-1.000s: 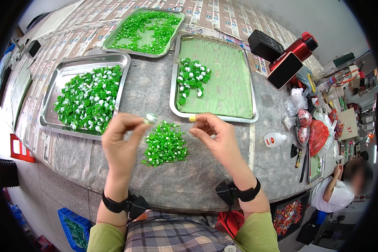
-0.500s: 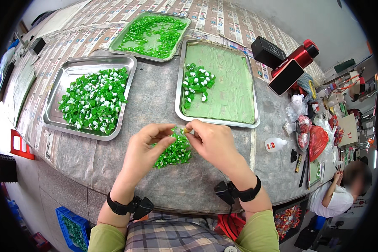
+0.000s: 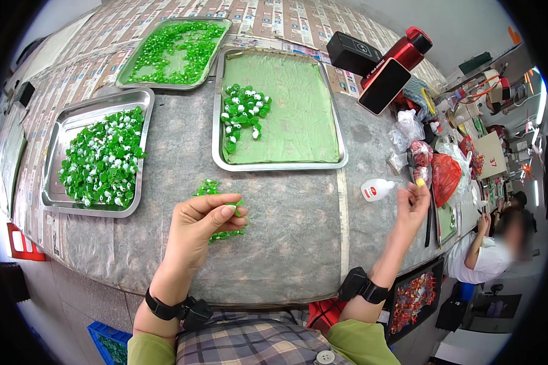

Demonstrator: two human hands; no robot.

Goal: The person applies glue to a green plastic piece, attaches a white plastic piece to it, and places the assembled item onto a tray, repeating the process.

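My left hand (image 3: pixel 195 226) is closed in a pinch on a small green plastic piece (image 3: pixel 237 210). Beneath it, largely hidden, lies a loose pile of similar green pieces (image 3: pixel 207 187) on the grey table cover. My right hand (image 3: pixel 413 205) is away to the right, its bent fingers partly apart beside the nozzle of a white squeeze bottle (image 3: pixel 374 190). Something yellow (image 3: pixel 420 182) sits on one of its fingertips. Beyond my left hand, a green-lined metal tray (image 3: pixel 292 131) bears a cluster of green pieces with white eyeballs (image 3: pixel 243 115).
More green-and-white pieces fill a metal tray (image 3: pixel 55 198) at left; another tray (image 3: pixel 222 24) of green pieces stands behind. At back right are a black box (image 3: pixel 353 52), a phone (image 3: pixel 385 86) and a red bottle (image 3: pixel 411 48). Plastic bags (image 3: pixel 446 173) crowd the right; someone sits beyond.
My hands have separated: the right swung out to the right, toward the white bottle, while the left stayed above the pile with the green piece. The view has turned somewhat to the right.
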